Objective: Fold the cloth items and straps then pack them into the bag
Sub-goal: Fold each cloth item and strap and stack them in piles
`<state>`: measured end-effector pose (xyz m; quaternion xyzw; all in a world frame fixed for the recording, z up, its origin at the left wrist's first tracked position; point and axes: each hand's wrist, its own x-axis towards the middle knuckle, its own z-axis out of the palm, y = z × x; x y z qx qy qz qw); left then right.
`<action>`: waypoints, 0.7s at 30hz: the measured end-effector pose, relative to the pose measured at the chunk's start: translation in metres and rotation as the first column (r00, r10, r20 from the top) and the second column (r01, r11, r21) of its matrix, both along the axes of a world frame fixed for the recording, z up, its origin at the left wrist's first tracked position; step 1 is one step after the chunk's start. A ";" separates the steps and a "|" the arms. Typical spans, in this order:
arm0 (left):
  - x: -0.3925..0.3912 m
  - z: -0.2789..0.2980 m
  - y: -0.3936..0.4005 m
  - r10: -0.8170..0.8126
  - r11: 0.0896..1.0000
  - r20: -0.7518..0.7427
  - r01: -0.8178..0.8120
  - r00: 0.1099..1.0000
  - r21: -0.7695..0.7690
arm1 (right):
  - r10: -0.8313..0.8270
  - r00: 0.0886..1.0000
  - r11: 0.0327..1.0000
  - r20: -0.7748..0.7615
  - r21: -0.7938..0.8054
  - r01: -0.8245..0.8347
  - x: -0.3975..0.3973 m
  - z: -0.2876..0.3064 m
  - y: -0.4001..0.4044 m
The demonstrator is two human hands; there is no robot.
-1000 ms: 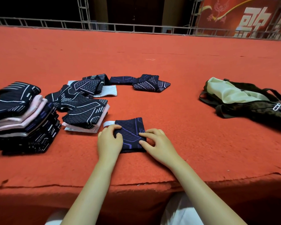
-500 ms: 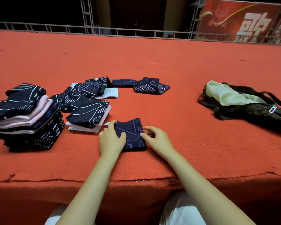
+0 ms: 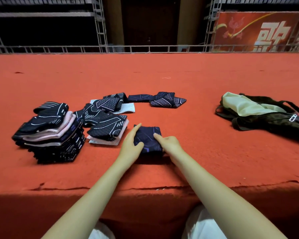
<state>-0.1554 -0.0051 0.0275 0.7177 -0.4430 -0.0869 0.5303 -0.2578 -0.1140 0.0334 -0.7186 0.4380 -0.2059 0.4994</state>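
A folded dark cloth with purple lines lies near the front edge of the red table. My left hand holds its left side, with the thumb on top and straight fingers along the edge. My right hand holds its right side, one digit laid across the top and the other fingers hidden at the edge. The dark bag lies open at the right, showing a pale lining. A tall stack of folded cloths stands at the left.
A smaller folded pile sits just left of my hands. Loose patterned cloths and a dark strap piece lie farther back. The table's front edge is close to me. A metal railing runs behind.
The white edge of the cloth is no longer showing and the cloth is narrower. Both hands have shifted from lying on top to holding its sides. The view has tilted up.
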 end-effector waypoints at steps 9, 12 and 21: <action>0.080 0.080 0.016 0.295 0.950 0.156 -0.271 0.943 -0.158 | 0.111 0.916 0.957 0.386 0.206 -0.203 0.059 0.062 0.014; 0.108 0.078 0.029 0.426 0.900 0.197 -0.392 0.883 -0.192 | 0.171 0.896 0.951 0.409 0.168 -0.258 0.093 0.071 0.026; 0.132 0.016 0.040 0.229 0.749 0.547 -0.505 0.805 0.428 | 0.185 0.980 0.951 0.075 -0.264 -0.159 0.156 0.024 0.034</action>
